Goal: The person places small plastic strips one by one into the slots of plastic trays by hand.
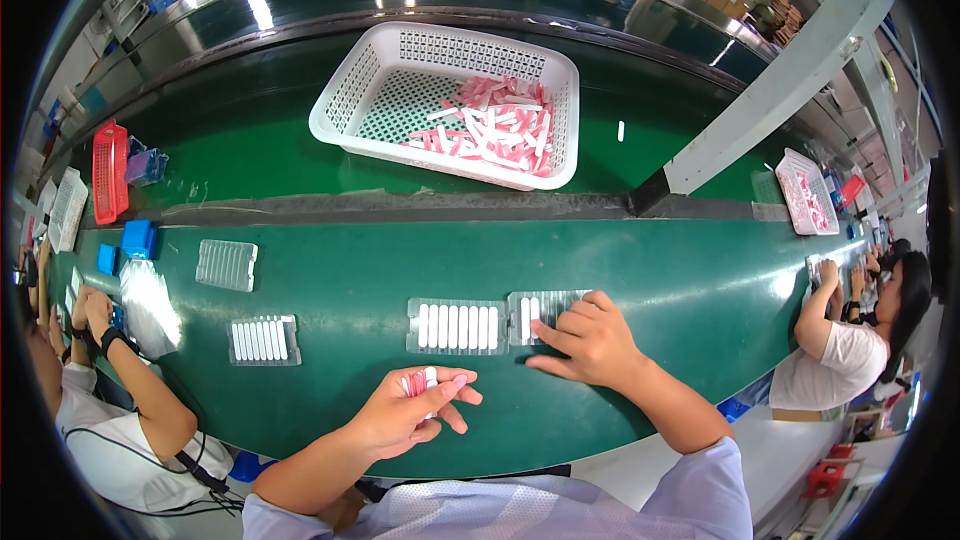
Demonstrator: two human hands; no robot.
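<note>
The left hand is curled around several white-and-pink sticks, palm turned up, above the near edge of the green counter. The right hand, thumb apart from the fingers, reaches over the right tray, its index fingertip at the white sticks in the left slots; whether it grips one cannot be told. Just beside lies a filled tray. Beyond stands a white basket partly filled with loose sticks.
</note>
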